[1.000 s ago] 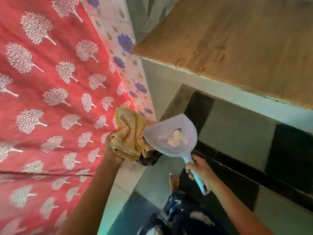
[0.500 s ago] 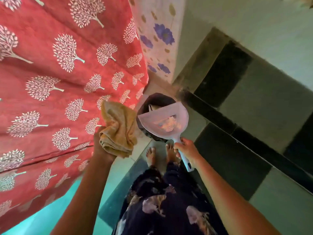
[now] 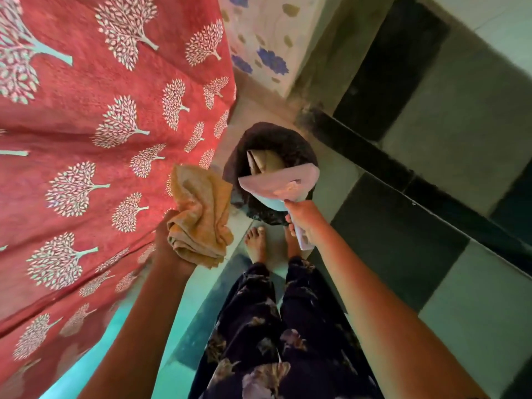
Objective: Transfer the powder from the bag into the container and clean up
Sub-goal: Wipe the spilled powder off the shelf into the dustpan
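The right hand (image 3: 305, 218), just right of the frame's centre, has its fingers curled tight round the pale handle of a translucent plastic dustpan (image 3: 276, 182); the end of the handle sticks out below the fist toward 6 o'clock. The pan is tipped over the near rim of a black bin (image 3: 270, 138), covering the opening's 5 o'clock edge, and a few pale scraps (image 3: 289, 186) lie against its inner face. Inside the bin, at 12 o'clock from the pan, sits a crumpled piece of brown paper (image 3: 260, 162). The left hand (image 3: 165, 240), at 9 o'clock from the right one and well apart from it, grips a bunched yellow-orange cloth (image 3: 201, 214), which rises from the fist toward 1 o'clock and hangs just beside the bin without touching the dustpan. Two bare feet (image 3: 256, 244) stand on the floor at 6 o'clock from the bin, with dark floral trousers (image 3: 273, 326) below them in the frame. A red fabric printed with white trees (image 3: 86, 110) fills the frame from 7 to 12 o'clock, and a pale fabric with blue flowers (image 3: 259, 33) shows at 12 o'clock. Grey and black floor tiles (image 3: 446, 298) run from 1 to 5 o'clock.
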`<state>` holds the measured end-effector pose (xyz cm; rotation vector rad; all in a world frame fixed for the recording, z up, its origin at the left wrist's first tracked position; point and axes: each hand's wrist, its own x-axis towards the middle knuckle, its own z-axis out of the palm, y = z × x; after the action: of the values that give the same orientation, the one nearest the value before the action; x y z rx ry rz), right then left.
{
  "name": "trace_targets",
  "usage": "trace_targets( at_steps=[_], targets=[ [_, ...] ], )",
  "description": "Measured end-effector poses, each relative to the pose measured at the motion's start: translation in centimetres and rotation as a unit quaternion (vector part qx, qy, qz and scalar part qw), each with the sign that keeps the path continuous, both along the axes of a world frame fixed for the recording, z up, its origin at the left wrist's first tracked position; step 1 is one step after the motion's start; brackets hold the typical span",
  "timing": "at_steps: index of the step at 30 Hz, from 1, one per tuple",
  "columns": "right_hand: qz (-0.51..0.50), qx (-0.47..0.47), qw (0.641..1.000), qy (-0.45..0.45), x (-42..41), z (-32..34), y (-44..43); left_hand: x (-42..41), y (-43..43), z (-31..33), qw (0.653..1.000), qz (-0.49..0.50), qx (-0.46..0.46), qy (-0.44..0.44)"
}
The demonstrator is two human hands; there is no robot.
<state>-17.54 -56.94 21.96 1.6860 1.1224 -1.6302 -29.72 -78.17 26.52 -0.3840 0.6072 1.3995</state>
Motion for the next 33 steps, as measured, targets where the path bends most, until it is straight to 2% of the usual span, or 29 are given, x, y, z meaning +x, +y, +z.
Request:
trace_targets(
  at_steps=[3,5,9,12,14,16,17,19,22,24,25,27,30,32,33],
  targets=[
    [-0.014,-0.007,1.000,-0.011,-0.9,0.0,-0.1,-0.7,-0.8,-0.9,0.998,0.031,0.034,-0.032],
    [-0.027,-0.009,1.000,-0.009,-1.5,0.1,-0.1,-0.9,-1.0,-1.4,0.999,-0.007,0.032,-0.006],
    [-0.047,-0.019,0.998,-0.025,-1.5,0.5,-0.6,-1.4,-1.5,-1.5,0.995,-0.007,0.051,-0.081],
    [-0.052,-0.022,0.998,-0.027,-0.8,0.1,-1.1,-1.7,-1.9,-1.8,0.997,-0.015,0.024,-0.074],
    [-0.056,-0.023,0.998,-0.032,-0.5,0.0,-1.1,-1.6,-2.5,-2.0,0.996,0.006,0.044,-0.076],
    [-0.059,-0.023,0.998,-0.022,-0.7,0.1,-0.9,-1.4,-2.2,-1.7,0.998,0.026,0.019,-0.054],
    [-0.063,-0.022,0.998,-0.020,-0.7,0.2,-0.9,-1.3,-2.3,-2.0,0.997,0.040,-0.002,-0.063],
    [-0.069,-0.020,0.997,-0.017,-0.3,0.4,-1.2,-1.1,-1.8,-1.6,0.993,0.058,0.030,-0.098],
    [-0.072,-0.002,0.997,0.005,0.8,0.6,-2.0,-0.7,-0.7,-0.4,0.996,0.062,0.029,-0.055],
    [-0.091,0.009,0.996,0.015,1.6,1.0,-2.5,-0.3,-0.3,-0.3,0.996,0.057,0.067,-0.028],
    [-0.099,0.005,0.995,0.013,1.9,1.2,-2.8,-0.3,-0.4,-0.5,0.993,0.068,0.092,-0.041],
    [-0.085,-0.010,0.996,-0.003,2.2,1.2,-3.5,0.0,0.0,-0.1,0.992,0.084,0.086,-0.037],
    [-0.052,0.013,0.999,0.002,2.1,1.2,-3.9,0.3,0.2,0.0,0.992,0.081,-0.036,0.087],
    [-0.068,0.013,0.997,0.033,1.6,1.6,-3.6,0.3,0.4,0.4,0.991,0.086,-0.009,0.100],
    [-0.081,0.015,0.995,0.053,1.5,1.8,-3.3,0.2,-0.1,0.0,0.990,0.101,-0.025,0.092]
  ],
)
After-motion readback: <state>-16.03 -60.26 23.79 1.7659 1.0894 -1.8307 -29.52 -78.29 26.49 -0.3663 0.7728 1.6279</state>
